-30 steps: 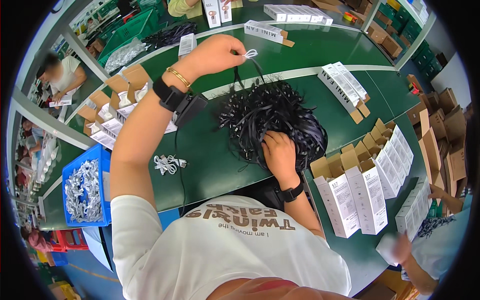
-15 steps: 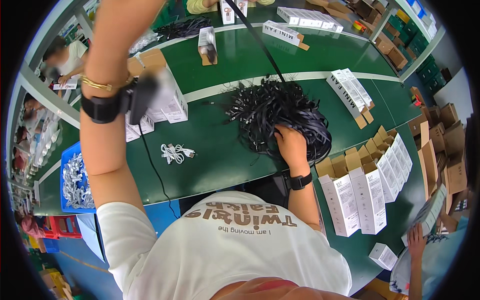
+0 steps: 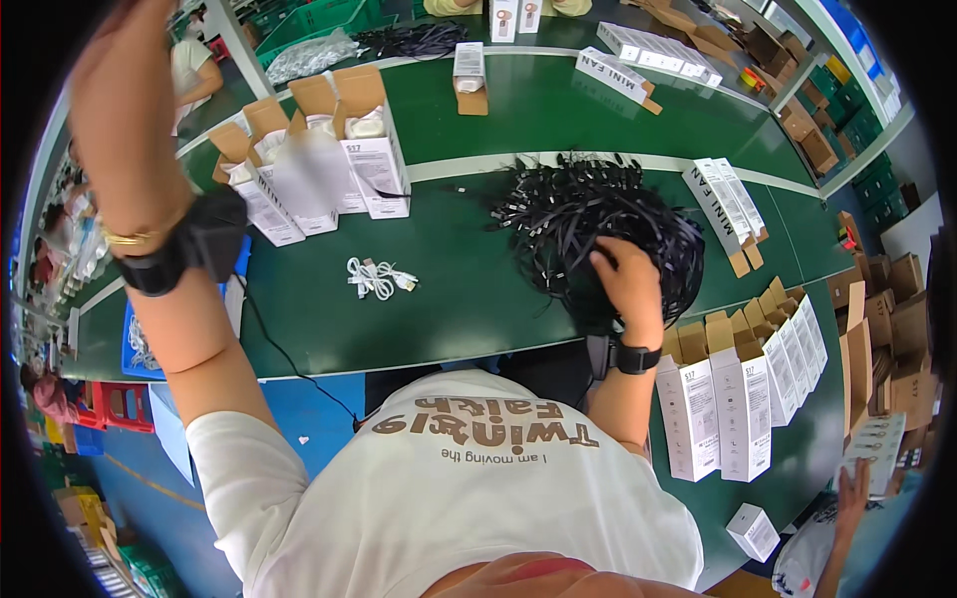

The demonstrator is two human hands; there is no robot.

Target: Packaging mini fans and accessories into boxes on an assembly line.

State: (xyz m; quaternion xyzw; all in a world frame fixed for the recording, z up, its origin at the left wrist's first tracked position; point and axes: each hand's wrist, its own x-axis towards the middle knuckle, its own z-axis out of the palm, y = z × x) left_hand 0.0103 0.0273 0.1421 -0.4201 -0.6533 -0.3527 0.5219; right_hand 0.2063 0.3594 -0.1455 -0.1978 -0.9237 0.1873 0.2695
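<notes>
Fingers [image 3: 616, 261] of the right hand [image 3: 634, 287] bend over the near side of the black straps [image 3: 603, 204]; whether they pinch any, I cannot tell. These lie heaped on the smooth green table [image 3: 478, 314], flat and ribbon-like, glossy in looped folds toward the right, bristling with thin ends and small pale tips toward the left. The left hand [image 3: 125, 110], raised at upper left, is blurred, its grip unclear. Between them rests a bundled white cable [image 3: 377, 279]. Farther out, upright white cartons [image 3: 379, 177] gape with brown card flaps around whitish contents; more cartons [image 3: 690, 419] stand open at right.
</notes>
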